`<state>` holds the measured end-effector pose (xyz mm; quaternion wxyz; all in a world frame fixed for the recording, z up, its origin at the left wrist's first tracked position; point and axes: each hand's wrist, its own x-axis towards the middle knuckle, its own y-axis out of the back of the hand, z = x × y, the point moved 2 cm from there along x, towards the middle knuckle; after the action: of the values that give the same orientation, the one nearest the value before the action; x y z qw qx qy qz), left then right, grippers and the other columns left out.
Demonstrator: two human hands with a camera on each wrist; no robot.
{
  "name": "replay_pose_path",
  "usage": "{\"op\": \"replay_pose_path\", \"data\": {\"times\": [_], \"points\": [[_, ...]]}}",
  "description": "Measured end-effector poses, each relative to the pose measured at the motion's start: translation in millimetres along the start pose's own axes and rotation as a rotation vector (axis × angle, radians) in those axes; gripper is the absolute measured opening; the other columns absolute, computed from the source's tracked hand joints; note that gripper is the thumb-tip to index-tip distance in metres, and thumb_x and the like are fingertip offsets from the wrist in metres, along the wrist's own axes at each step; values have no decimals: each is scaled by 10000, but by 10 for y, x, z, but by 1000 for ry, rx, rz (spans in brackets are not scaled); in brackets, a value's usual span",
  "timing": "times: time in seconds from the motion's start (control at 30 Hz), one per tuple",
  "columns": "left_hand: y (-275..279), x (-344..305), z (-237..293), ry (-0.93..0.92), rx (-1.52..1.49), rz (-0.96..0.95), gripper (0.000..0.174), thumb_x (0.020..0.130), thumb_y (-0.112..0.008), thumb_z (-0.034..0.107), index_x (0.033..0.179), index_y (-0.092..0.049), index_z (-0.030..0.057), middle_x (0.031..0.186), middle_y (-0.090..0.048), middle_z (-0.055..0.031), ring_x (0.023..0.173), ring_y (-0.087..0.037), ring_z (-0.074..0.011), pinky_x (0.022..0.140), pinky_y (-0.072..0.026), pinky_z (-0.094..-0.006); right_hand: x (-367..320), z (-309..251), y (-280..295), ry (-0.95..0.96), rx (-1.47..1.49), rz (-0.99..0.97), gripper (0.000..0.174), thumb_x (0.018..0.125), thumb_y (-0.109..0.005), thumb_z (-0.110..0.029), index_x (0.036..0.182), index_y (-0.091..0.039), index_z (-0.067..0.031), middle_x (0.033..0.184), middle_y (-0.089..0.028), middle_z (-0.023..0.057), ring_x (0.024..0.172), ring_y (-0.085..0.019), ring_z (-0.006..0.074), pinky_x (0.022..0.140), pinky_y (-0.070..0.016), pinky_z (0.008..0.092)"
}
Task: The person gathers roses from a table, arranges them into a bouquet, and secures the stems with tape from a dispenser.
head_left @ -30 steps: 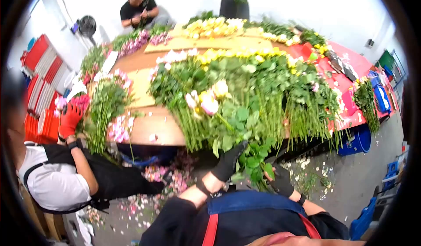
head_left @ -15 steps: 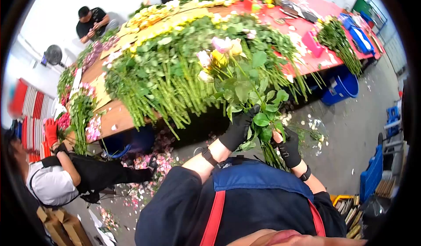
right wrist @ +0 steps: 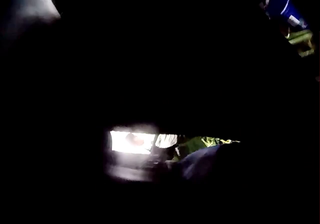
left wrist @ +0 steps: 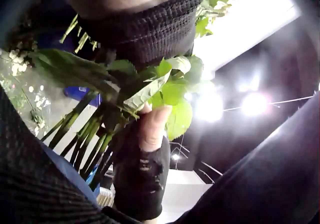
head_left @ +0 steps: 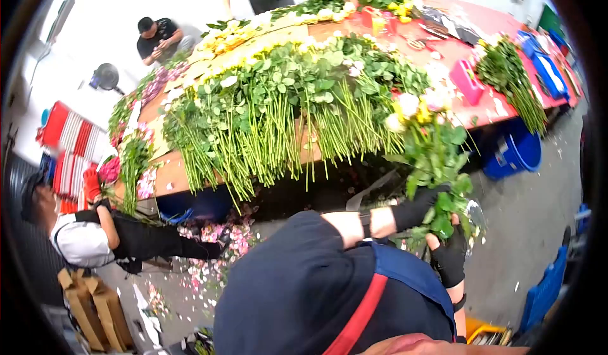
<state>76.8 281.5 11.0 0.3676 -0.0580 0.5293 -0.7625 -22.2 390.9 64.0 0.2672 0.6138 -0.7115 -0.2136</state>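
Note:
A bunch of roses (head_left: 437, 149) with pink, cream and yellow blooms stands before me at the right, blooms toward the table. My left hand (head_left: 421, 207), in a black glove, grips its stems below the blooms, partly covered by leaves. Lower down, my right hand (head_left: 448, 257) holds the same bunch among the leaves, its bare thumb showing from the black glove. The left wrist view shows that thumb (left wrist: 152, 129) bent against green leaves (left wrist: 172, 96), with cut stems (left wrist: 82, 139) fanning out beside it. Darkness fills most of the right wrist view, hiding the fingers there.
Long-stemmed roses (head_left: 272, 114) cover the table, stems overhanging its near edge. A pink container (head_left: 467, 82) stands on the red tabletop (head_left: 437, 60). A blue bucket (head_left: 514, 151) is below at right. Petals (head_left: 221, 244) litter the floor; a person (head_left: 95, 234) works at left.
My view and body have turned. Both hands and the bunch have shifted right, toward the table's right end. The blooms now stand in front of the red tabletop. Both hands keep hold.

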Motion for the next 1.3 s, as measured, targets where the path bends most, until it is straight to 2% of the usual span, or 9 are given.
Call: {"op": "replay_pose_path", "data": {"times": [0.23, 0.4, 0.63, 0.67, 0.77, 0.9, 1.07, 1.17, 1.3], "points": [[-209, 2176, -35, -29, -241, -92, 321, 900, -602, 271, 1110, -605, 28, 966, -680, -98, 820, -651, -212, 774, -535, -345, 1297, 1850, 433, 163, -558, 121, 524, 785, -663, -296, 1211, -546, -13, 1001, -626, 218, 936, -568, 412, 802, -462, 482], [-767, 2334, 939, -391, 1064, 141, 312, 951, -552, 233, 1168, -549, 10, 984, -655, -135, 877, -646, -193, 755, -516, -355, 2477, 2106, 1508, -13, -453, -75, 365, 763, -631, -240, 1057, -606, -26, 932, -620, 237, 855, -588, 409, 749, -471, 479], [-1252, 2972, 1013, -1221, 2394, -382, 469, 797, -587, 237, 1257, -531, 168, 1254, -573, -57, 1205, -493, -331, 1020, -348, -566, 3368, 2354, 1781, 180, -185, -386, 332, 742, -630, -205, 1023, -611, -30, 924, -623, 223, 846, -600, 392, 723, -474, 440], [-1143, 3286, 1051, -1168, 2565, -322, 457, 815, -531, 219, 1262, -507, 130, 1285, -530, -109, 1250, -444, -327, 1084, -212, -606, 3474, 2328, 1825, 110, -162, -532, 345, 733, -647, -213, 1022, -612, -26, 926, -625, 224, 846, -600, 392, 724, -474, 438], [-1176, 3635, 1163, -392, 2442, -236, 248, 821, -526, 166, 1040, -565, 56, 912, -619, -201, 901, -627, -342, 807, -476, -472, 3867, 2601, 1910, 211, -110, -689, 426, 720, -732, -288, 1020, -612, -11, 918, -632, 218, 832, -602, 375, 740, -472, 430], [-869, 4151, 1196, -316, 2252, 130, 160, 781, -574, 212, 838, -651, 84, 795, -652, -152, 765, -648, -328, 639, -485, -451, 4830, 2888, 1989, 108, 76, -1001, 505, 764, -748, -375, 1091, -614, -14, 1015, -651, 180, 968, -619, 254, 851, -468, 353], [-792, 4689, 1282, -14, 2218, 337, 282, 724, -636, 257, 948, -671, 89, 935, -676, -119, 896, -658, -292, 756, -524, -407, 6407, 3759, 1313, 467, -495, -453, 516, 885, -511, -500, 829, -652, -7, 836, -644, 224, 805, -619, 398, 757, -486, 440], [-770, 4979, 1350, 204, 2156, 428, 307, 729, -664, 302, 936, -676, 76, 950, -677, -112, 891, -660, -288, 753, -523, -401, 6651, 3838, 838, 883, -738, -674, 320, 835, -538, -331, 821, -660, -36, 815, -654, 187, 802, -620, 397, 748, -492, 453], [-503, 5191, 1445, 166, 2069, 483, 303, 731, -661, 323, 904, -694, 76, 879, -689, -128, 842, -675, -277, 736, -526, -389, 6149, 3318, 1503, 680, -188, -451, 235, 797, -545, -258, 762, -624, -39, 734, -615, 198, 724, -598, 398, 666, -469, 469]]}}
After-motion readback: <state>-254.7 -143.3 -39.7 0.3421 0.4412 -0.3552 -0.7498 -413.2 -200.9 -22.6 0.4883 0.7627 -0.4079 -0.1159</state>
